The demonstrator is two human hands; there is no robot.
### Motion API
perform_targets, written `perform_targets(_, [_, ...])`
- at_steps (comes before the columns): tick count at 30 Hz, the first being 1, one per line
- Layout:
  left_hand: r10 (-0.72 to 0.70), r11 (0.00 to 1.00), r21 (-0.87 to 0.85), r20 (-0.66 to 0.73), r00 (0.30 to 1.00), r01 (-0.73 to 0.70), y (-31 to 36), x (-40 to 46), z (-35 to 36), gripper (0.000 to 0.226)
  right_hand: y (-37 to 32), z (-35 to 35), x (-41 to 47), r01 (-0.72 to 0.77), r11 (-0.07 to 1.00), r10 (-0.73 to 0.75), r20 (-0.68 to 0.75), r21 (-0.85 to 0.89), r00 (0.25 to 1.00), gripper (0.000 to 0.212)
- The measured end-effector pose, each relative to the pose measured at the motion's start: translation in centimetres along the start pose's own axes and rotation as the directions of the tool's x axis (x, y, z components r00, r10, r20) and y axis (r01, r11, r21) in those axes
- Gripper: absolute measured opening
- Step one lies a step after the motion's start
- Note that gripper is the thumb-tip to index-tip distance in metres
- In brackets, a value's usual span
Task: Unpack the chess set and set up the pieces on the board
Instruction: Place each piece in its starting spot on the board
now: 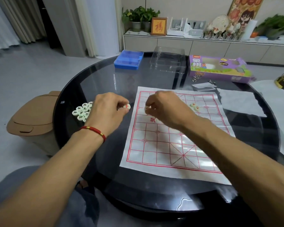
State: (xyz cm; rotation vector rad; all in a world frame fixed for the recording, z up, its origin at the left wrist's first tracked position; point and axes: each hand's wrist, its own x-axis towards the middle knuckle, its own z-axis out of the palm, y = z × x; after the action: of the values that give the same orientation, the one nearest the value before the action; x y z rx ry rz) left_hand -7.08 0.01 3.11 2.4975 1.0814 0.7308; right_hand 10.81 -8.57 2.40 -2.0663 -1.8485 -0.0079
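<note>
A white paper chess board point(164, 145) with red grid lines lies on the round dark glass table point(105, 177). My left hand point(107, 110) pinches a pale round piece with a red character point(127, 106) just left of the board's far left edge. My right hand point(167, 107) hovers over the board's far left squares, holding a small pale piece point(146, 108) in its fingertips. A heap of several pale pieces with dark characters point(82, 111) lies on the table left of my left hand. Two pale pieces with red characters point(195, 106) rest on the board's far right part.
At the table's far side stand a blue plastic tray point(129, 59), a clear plastic lid point(169, 60) and the purple chess set box point(218, 68). Folded papers point(203, 86) and a white sheet point(241, 102) lie right of the board. A brown bin point(31, 122) stands left of the table.
</note>
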Motion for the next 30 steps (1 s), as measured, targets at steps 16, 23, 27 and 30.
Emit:
perform_targets(16, [0.062,0.992,0.079,0.342,0.938,-0.094,7.4,11.5,9.9,0.028,15.5,-4.4,-2.6,-0.489,0.872,0.489,0.014,0.034,0.872,0.013])
perform_targets(23, [0.006,0.994,0.097,0.430,0.903,-0.053,6.9,12.6,10.3,0.027,16.4,-4.8,-3.3,-0.482,0.876,0.482,-0.072,0.010,0.873,0.029])
perform_targets(27, [0.004,0.998,0.056,0.447,0.895,-0.033,6.7,12.6,9.4,0.028,15.2,-4.5,-3.3,-0.405,0.914,0.403,-0.087,-0.009,0.911,0.026])
perform_targets(30, [0.014,1.000,0.016,0.402,0.916,-0.023,5.8,11.8,7.8,0.031,13.6,-4.4,-2.8,-0.334,0.943,0.331,-0.108,-0.011,0.937,0.022])
